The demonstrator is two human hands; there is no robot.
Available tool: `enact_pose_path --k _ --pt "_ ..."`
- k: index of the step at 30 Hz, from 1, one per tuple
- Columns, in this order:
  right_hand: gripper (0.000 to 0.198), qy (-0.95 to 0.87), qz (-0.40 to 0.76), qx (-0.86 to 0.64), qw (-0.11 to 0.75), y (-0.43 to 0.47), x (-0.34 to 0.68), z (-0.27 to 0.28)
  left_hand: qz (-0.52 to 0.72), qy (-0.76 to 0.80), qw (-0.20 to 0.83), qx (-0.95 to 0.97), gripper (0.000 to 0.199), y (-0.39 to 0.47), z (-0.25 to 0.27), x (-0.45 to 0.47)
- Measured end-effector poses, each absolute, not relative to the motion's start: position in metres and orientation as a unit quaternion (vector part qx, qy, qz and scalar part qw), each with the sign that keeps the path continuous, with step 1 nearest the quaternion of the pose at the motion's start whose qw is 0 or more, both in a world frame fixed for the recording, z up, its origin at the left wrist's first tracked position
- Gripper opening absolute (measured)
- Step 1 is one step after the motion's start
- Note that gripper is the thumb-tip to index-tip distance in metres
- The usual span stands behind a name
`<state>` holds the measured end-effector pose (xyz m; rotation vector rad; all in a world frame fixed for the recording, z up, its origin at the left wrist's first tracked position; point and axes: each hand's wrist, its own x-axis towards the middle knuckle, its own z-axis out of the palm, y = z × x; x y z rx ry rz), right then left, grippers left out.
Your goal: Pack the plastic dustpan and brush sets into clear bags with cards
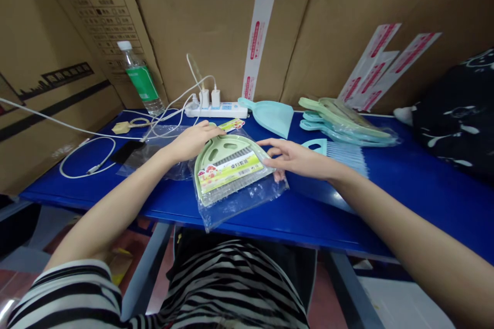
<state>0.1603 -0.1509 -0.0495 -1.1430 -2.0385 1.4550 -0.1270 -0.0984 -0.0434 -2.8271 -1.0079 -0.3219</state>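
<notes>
In front of me is a light green dustpan (219,148) with a grey-bristled brush (227,185) nested in it. A yellow-green printed label (231,170) lies across them, and a transparent plastic bag (247,203) wraps the set, its loose end hanging toward the table's front edge. My left hand (198,141) is closed around the handle end at the top. At the right side of the package, my right hand (285,157) grips the dustpan's edge through the bag, thumb and fingers bent. Part of its fingers is hidden.
A blue table (405,185) holds a blue dustpan (272,115), a blue brush (343,154) and stacked bagged dustpans (347,121). On the left are a water bottle (142,82), a power strip (227,110) with white cables, and a black phone-like slab (125,150). Cardboard stands behind.
</notes>
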Motion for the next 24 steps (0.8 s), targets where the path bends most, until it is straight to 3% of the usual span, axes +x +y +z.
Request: enact_pose_path --k 6,12,17,24 --pt "0.091 -0.675 0.595 -0.388 0.2 -0.152 0.167 -0.048 -0.123 -0.322 0.04 -0.938 0.043 -0.1 -0.05 -0.121" --pt "0.072 -0.652 0.602 -0.413 0.204 -0.152 0.175 -0.039 -0.104 -0.449 0.043 -0.886 0.029 -0.112 -0.037 -0.126" --pt "0.059 -0.65 0.581 -0.441 0.214 -0.152 0.183 -0.033 -0.041 -0.399 -0.032 -0.915 0.013 -0.119 -0.024 -0.132" --pt "0.054 -0.667 0.553 -0.442 0.234 -0.151 0.196 -0.026 -0.039 -0.442 -0.06 -0.894 0.03 -0.117 -0.033 -0.128"
